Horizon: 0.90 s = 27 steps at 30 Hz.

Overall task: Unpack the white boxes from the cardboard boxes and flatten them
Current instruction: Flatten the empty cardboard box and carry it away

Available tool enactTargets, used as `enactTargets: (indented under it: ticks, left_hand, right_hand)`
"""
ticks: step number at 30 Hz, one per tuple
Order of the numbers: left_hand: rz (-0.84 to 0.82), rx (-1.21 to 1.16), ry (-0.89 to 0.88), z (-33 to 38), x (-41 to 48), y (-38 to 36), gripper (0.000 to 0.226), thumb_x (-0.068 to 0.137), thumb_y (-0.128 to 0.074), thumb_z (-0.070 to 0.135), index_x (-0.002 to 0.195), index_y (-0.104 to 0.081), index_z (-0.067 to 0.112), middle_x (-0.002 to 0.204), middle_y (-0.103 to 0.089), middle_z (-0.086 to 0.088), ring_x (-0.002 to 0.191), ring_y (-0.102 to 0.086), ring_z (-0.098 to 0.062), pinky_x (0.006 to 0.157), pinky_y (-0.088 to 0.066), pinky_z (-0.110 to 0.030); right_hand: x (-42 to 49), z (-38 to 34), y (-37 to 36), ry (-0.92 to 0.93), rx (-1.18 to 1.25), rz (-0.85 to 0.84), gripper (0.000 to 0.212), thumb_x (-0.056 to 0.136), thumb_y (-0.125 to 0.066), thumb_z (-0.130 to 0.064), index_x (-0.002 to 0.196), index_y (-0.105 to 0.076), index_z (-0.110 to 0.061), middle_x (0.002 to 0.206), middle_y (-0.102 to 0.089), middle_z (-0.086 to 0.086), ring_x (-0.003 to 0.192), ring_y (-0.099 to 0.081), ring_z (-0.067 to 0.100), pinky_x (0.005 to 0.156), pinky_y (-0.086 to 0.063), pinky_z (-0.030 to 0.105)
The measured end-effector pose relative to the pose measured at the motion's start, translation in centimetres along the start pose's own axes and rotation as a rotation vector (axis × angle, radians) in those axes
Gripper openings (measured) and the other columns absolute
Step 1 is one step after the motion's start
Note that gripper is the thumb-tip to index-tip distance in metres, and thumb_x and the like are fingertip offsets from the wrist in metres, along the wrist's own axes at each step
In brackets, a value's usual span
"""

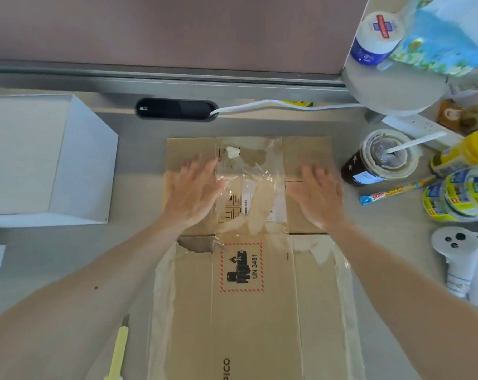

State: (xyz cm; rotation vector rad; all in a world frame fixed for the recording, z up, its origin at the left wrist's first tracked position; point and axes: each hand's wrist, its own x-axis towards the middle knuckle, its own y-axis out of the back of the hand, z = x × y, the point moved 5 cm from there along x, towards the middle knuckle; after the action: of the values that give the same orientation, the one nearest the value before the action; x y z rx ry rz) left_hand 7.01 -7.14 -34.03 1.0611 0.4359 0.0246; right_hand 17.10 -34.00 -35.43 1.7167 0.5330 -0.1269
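Head view | cardboard box [254,319] lies flattened on tabletop [139,242]; white box [40,157] stands well left of it | left hand [189,192] and right hand [318,194] over its far flaps, fingers [205,167] straight, gripping nothing | judged light, stiff; take by side edges, not loose tape [248,174]

Bright even light, soft shadows, hands motion-blurred, wide-angle edge distortion

White box [48,157] left of flattened cardboard box [254,311] (cup [380,160] right).
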Motion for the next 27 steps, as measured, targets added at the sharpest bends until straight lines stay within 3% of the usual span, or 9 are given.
enactTargets:
  ticks: [3, 6, 9, 14, 20, 27]
  left_hand:
    - [-0.077, 0.006, -0.031, 0.9, -5.8, -2.4, 0.062, 0.097, -0.011, 0.072, 0.154, 0.001, 0.05, 0.166, 0.013, 0.009, 0.152, 0.015, -0.024, 0.119, 0.013, -0.059]
    - [-0.12, 0.105, -0.002, 0.4, -8.3, -4.7, 0.064, 0.097, -0.01, 0.071, 0.154, 0.008, 0.049, 0.164, 0.022, 0.011, 0.149, 0.025, -0.021, 0.119, 0.017, -0.056]
    - [-0.102, 0.217, 0.012, -0.4, -8.4, -6.0, 0.066, 0.096, -0.007, 0.072, 0.154, 0.012, 0.047, 0.161, 0.031, 0.014, 0.146, 0.032, -0.02, 0.119, 0.018, -0.055]
    - [0.016, 0.296, 0.002, -1.0, -8.1, -7.2, 0.066, 0.097, -0.005, 0.07, 0.157, 0.004, 0.044, 0.165, 0.02, 0.009, 0.153, 0.016, -0.026, 0.119, 0.012, -0.057]
    - [0.054, 0.297, -0.019, -1.0, -8.1, -7.3, 0.064, 0.099, -0.007, 0.068, 0.156, 0.006, 0.042, 0.167, 0.015, 0.006, 0.154, 0.009, -0.029, 0.12, 0.006, -0.06]
    - [0.003, 0.312, -0.014, -0.9, -8.1, -7.0, 0.065, 0.097, -0.005, 0.07, 0.155, 0.01, 0.044, 0.165, 0.021, 0.008, 0.152, 0.016, -0.027, 0.119, 0.012, -0.059]
  right_hand:
    - [-6.2, 0.0, -1.8, 0.024, -0.037, -0.014, 0.065, 0.096, -0.015, -0.059, 0.153, -0.016, -0.03, 0.16, -0.014, 0.005, 0.147, -0.013, 0.032, 0.118, -0.014, 0.056]
    - [-9.2, 0.5, -3.5, -0.017, -0.032, -0.089, 0.066, 0.098, -0.015, -0.063, 0.156, -0.002, -0.035, 0.165, 0.005, -0.001, 0.151, 0.004, 0.025, 0.121, 0.001, 0.048]
    - [-9.5, 0.5, -4.5, -0.044, -0.05, -0.073, 0.075, 0.09, -0.005, -0.069, 0.156, -0.001, -0.035, 0.165, 0.008, -0.001, 0.151, 0.008, 0.026, 0.122, 0.004, 0.048]
    - [-9.2, 0.2, -5.9, -0.086, -0.119, 0.054, 0.071, 0.093, -0.009, -0.068, 0.155, -0.012, -0.033, 0.165, -0.006, 0.004, 0.151, -0.002, 0.031, 0.121, -0.002, 0.053]
    - [-9.1, 0.4, -6.3, -0.113, -0.152, 0.06, 0.07, 0.094, -0.01, -0.067, 0.156, -0.003, -0.036, 0.165, 0.004, 0.002, 0.151, 0.006, 0.028, 0.122, 0.002, 0.052]
    - [-9.1, 0.4, -6.3, -0.107, -0.174, 0.022, 0.071, 0.094, -0.004, -0.07, 0.155, 0.006, -0.037, 0.165, 0.013, 0.0, 0.151, 0.014, 0.026, 0.121, 0.008, 0.051]
